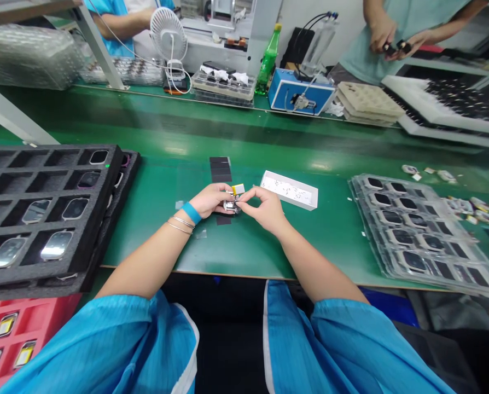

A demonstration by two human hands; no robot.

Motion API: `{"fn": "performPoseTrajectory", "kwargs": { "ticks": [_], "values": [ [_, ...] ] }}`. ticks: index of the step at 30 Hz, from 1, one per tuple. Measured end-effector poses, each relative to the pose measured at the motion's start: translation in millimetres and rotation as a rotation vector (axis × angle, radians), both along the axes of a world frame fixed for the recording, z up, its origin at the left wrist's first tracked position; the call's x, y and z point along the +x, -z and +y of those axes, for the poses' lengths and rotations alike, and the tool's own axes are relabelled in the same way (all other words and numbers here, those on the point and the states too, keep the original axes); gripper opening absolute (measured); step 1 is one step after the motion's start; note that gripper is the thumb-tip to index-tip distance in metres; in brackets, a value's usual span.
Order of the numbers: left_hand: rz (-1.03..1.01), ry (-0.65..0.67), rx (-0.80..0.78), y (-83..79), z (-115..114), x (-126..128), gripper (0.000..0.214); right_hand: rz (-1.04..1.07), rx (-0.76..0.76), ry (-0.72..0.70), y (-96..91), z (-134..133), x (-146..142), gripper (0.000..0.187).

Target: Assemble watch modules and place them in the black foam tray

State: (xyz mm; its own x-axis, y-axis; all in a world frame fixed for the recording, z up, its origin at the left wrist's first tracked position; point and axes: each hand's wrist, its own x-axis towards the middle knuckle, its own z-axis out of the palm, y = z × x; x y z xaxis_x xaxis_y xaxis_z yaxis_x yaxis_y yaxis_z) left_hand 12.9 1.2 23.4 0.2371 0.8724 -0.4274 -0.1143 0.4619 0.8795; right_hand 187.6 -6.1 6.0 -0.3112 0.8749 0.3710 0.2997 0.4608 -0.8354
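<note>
Left of white box [309, 204]: left hand [210, 201] gripping metallic device [229, 206]; right hand [266, 209] at device, whether gripping, cannot tell.

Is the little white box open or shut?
Open: its top is uncovered, and small dark pieces show inside the white box.

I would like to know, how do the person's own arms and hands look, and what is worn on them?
Both arms have loose, bright blue sleeves: the left sleeve and the right sleeve are short. The left wrist wears a plain blue band and thin silver-coloured bangles. The left hand and right hand are without gloves.
</note>
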Motion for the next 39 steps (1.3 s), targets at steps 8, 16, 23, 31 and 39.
{"fn": "performPoseTrajectory", "kwargs": {
  "ticks": [8,16,23,31,39],
  "values": [
    [-0.002,0.005,-0.006,1.2,-1.4,1.6,0.014,0.034,-0.03,-0.037,0.7,2.0,-3.6,0.015],
    [-0.005,0.007,-0.002,1.9,-1.0,1.8,0.014,-0.009,-0.009,-0.028,1.7,0.3,-4.4,0.013],
    [-0.025,-0.018,-0.004,4.3,-0.9,2.6,0.017,-0.228,0.204,0.045,6.3,-2.6,-6.9,0.01],
    [-0.006,-0.041,0.044,5.9,-2.7,4.7,0.016,-0.187,0.181,0.245,11.3,2.1,-7.5,0.036],
    [-0.057,-0.026,0.007,5.0,-3.4,4.9,0.017,0.249,-0.334,0.093,23.2,20.5,-6.0,0.036]
  ]
}}
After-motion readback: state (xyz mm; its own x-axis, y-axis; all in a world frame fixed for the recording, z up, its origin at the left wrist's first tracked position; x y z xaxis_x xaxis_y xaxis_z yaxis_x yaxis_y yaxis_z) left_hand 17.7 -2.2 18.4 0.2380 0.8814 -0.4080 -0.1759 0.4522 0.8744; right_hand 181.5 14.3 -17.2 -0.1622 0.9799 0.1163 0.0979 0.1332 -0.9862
